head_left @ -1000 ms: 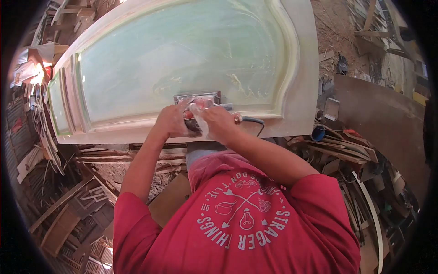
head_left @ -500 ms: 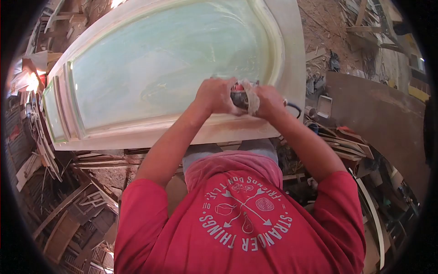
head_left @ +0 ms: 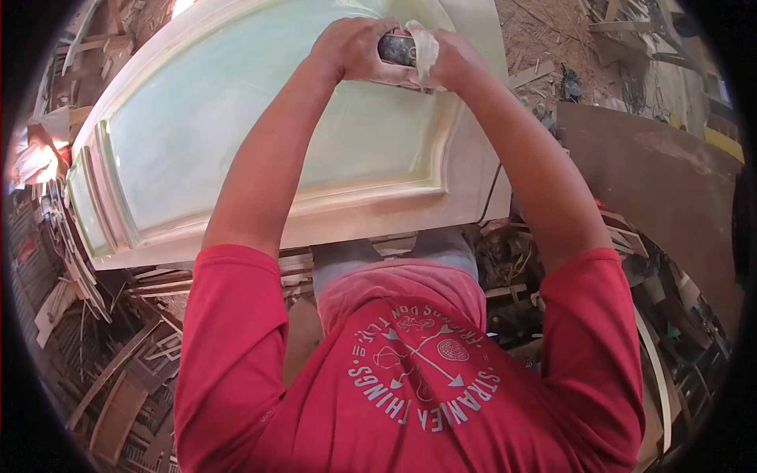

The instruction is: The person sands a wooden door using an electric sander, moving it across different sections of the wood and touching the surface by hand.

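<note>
My left hand (head_left: 355, 49) and my right hand (head_left: 459, 60) are both closed around a corded power sander (head_left: 397, 49) with a dark, dusty body. A whitish cloth-like piece (head_left: 426, 52) hangs between the sander and my right fingers. The tool is over the upper part of a large pale panel (head_left: 236, 134), which has a greenish inset field and a raised moulded border (head_left: 378, 197). White dust streaks smear the green field. The sander's underside is mostly hidden by my hands. Its dark cord (head_left: 490, 193) runs down across the panel's right margin.
Scrap wood strips (head_left: 118, 394) are heaped at lower left, with more offcuts on the right. A brown sheet (head_left: 631, 165) lies at right, beyond the panel's edge. Wood shavings cover the ground (head_left: 544, 35) at upper right. My legs stand close to the panel's near edge.
Both hands have moved the sander away from my body, toward the far side of the panel. My arms are stretched further out, and more of the near moulding shows.
</note>
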Tool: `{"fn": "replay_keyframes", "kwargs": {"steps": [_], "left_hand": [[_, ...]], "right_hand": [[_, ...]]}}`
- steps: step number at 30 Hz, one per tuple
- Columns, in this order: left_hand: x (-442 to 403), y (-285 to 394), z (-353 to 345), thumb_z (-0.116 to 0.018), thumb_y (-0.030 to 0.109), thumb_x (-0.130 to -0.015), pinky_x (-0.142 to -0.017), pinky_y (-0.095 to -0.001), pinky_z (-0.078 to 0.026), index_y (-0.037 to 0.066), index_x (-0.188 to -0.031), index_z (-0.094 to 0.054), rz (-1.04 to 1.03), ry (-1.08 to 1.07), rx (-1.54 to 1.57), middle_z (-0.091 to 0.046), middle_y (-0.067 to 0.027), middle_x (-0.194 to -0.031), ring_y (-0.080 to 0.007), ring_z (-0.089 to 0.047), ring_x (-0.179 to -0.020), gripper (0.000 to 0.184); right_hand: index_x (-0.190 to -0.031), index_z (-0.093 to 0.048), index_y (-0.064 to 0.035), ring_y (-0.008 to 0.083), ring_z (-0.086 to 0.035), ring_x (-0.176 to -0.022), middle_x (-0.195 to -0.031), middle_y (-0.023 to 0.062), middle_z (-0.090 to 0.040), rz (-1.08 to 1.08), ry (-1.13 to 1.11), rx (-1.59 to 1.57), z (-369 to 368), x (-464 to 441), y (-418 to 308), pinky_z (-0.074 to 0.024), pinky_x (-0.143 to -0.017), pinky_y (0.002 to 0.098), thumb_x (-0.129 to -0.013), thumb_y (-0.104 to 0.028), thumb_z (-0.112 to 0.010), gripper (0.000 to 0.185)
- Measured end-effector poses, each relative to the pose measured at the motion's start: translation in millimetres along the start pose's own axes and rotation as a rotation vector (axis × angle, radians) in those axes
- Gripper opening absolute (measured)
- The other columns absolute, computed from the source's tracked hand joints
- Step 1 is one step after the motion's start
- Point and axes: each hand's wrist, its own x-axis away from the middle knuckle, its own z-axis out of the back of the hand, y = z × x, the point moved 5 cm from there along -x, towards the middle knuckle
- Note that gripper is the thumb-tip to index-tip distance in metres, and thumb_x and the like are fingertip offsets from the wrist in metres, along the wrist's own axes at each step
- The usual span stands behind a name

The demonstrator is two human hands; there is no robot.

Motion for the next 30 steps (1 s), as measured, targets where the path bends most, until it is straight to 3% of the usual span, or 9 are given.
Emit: {"fn": "replay_keyframes", "kwargs": {"steps": [4,5,6,10,14,18,22,26,30], "left_hand": [[46.8,12.5,-25.1,-0.084,0.062,-0.081,-0.077,-0.052,-0.058,0.012,-0.106,-0.074,0.038,-0.041,-0.035,-0.077,-0.0177,-0.093,-0.0432,-0.073,-0.087,0.057],[63.2,26.5,-27.0,-0.077,0.058,-0.089,-0.074,-0.0536,-0.057,0.011,-0.101,-0.073,0.026,-0.015,-0.008,-0.076,-0.0193,-0.09,-0.0443,-0.072,-0.084,0.049],[78.5,36.3,-33.4,-0.076,0.058,-0.09,-0.074,-0.0541,-0.056,0.011,-0.099,-0.073,0.057,-0.037,0.017,-0.076,-0.0191,-0.089,-0.0443,-0.072,-0.083,0.049],[133.6,61.9,-48.7,-0.072,0.056,-0.093,-0.073,-0.0545,-0.057,0.009,-0.092,-0.071,0.149,-0.032,0.164,-0.075,-0.0189,-0.085,-0.0437,-0.072,-0.082,0.047],[190.7,50.6,-43.6,-0.071,0.053,-0.095,-0.074,-0.0538,-0.057,0.011,-0.096,-0.076,0.256,0.054,0.158,-0.076,-0.018,-0.086,-0.0433,-0.073,-0.081,0.042],[257.3,0.2,-28.0,-0.07,0.05,-0.095,-0.075,-0.0526,-0.059,0.01,-0.101,-0.08,0.449,0.098,0.177,-0.078,-0.0163,-0.087,-0.0422,-0.074,-0.082,0.042],[333.6,-63.1,11.8,-0.069,0.049,-0.095,-0.074,-0.051,-0.059,0.01,-0.098,-0.081,0.547,0.133,0.177,-0.078,-0.0157,-0.086,-0.041,-0.075,-0.082,0.041],[405.1,-130.9,64.0,-0.069,0.047,-0.095,-0.072,-0.0508,-0.058,0.01,-0.096,-0.081,0.536,0.166,0.144,-0.077,-0.0174,-0.087,-0.0429,-0.074,-0.082,0.039],[473.2,-205.1,108.5,-0.068,0.042,-0.097,-0.073,-0.0515,-0.057,0.007,-0.092,-0.078,0.499,0.181,0.131,-0.075,-0.0209,-0.088,-0.045,-0.072,-0.083,0.037]], "right_hand": [[-0.129,-0.063,-0.0084,0.0455,-0.073,-0.102,-0.104,0.0223,-0.076,-0.054,-0.058,-0.124,-12.6,45.3,-29.4,-0.0583,-0.088,0.0533,-0.083,-0.037,-0.084,0.058],[-0.13,-0.062,-0.0082,0.0457,-0.073,-0.101,-0.104,0.0225,-0.076,-0.107,-0.173,-0.077,-18.8,58.3,-35.1,-0.0581,-0.088,0.0537,-0.084,-0.034,-0.082,0.056],[-0.131,-0.062,-0.008,0.046,-0.072,-0.101,-0.105,0.0226,-0.076,-0.16,-0.287,-0.028,-24.9,72.0,-40.4,-0.058,-0.087,0.054,-0.085,-0.031,-0.08,0.054],[-0.129,-0.063,-0.0092,0.047,-0.072,-0.098,-0.102,0.0221,-0.076,-0.163,-0.292,-0.13,-31.2,125.0,-73.1,-0.0575,-0.085,0.0547,-0.085,-0.024,-0.077,0.048],[-0.127,-0.066,-0.0091,0.0473,-0.071,-0.096,-0.101,0.0218,-0.076,-0.095,-0.368,-0.13,-63.2,136.3,-111.9,-0.0573,-0.085,0.0552,-0.083,-0.021,-0.078,0.047],[-0.134,-0.067,-0.0088,0.0465,-0.071,-0.098,-0.103,0.0217,-0.076,-0.106,-0.421,-0.116,-114.2,119.6,-176.9,-0.0574,-0.087,0.0549,-0.08,-0.021,-0.081,0.057],[-0.143,-0.063,-0.0005,0.0461,-0.071,-0.103,-0.112,0.0246,-0.075,0.019,-0.285,-0.348,-164.9,92.4,-251.6,-0.0571,-0.089,0.0538,-0.078,-0.019,-0.082,0.071],[-0.143,-0.063,0.0005,0.0462,-0.072,-0.101,-0.109,0.0263,-0.074,0.111,-0.163,-0.404,-228.0,54.0,-340.2,-0.0573,-0.091,0.0543,-0.081,-0.015,-0.077,0.066],[-0.138,-0.065,0.0004,0.0439,-0.072,-0.105,-0.109,0.0249,-0.074,0.037,-0.232,-0.41,-273.0,6.4,-440.9,-0.0575,-0.094,0.0528,-0.083,-0.012,-0.073,0.057]]}}
